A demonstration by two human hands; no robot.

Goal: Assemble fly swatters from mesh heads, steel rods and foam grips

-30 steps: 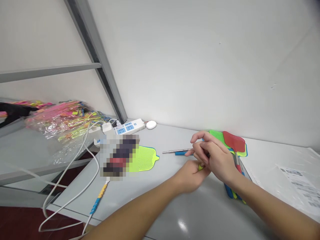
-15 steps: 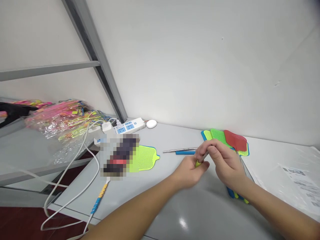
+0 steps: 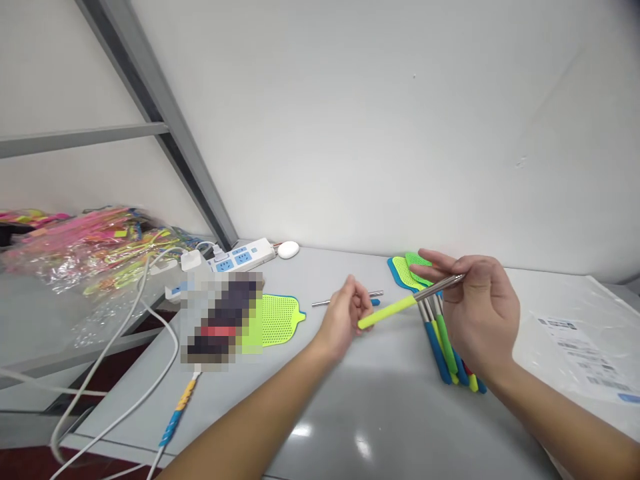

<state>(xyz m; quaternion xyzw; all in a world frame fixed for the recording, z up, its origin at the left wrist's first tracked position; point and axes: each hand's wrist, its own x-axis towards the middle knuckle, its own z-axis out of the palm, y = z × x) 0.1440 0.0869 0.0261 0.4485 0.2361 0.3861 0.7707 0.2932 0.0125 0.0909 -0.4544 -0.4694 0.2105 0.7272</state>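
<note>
My left hand is closed on the yellow-green grip end of a fly swatter handle, held above the grey table. My right hand pinches the handle's silver metal rod between thumb and fingers. Under the right hand lies a pile of finished fly swatters with green, blue and red parts. A loose yellow-green swatter head lies to the left, and another metal rod with a blue grip lies behind my left hand.
A white power strip and a small white oval device sit by the wall. Cables run off the table's left edge. Bags of colourful parts lie far left. A plastic bag with a printed label lies right.
The hands have moved apart, drawing the metal rod out from the yellow-green grip, and lifted a little. The view has shifted so things sit further left.
</note>
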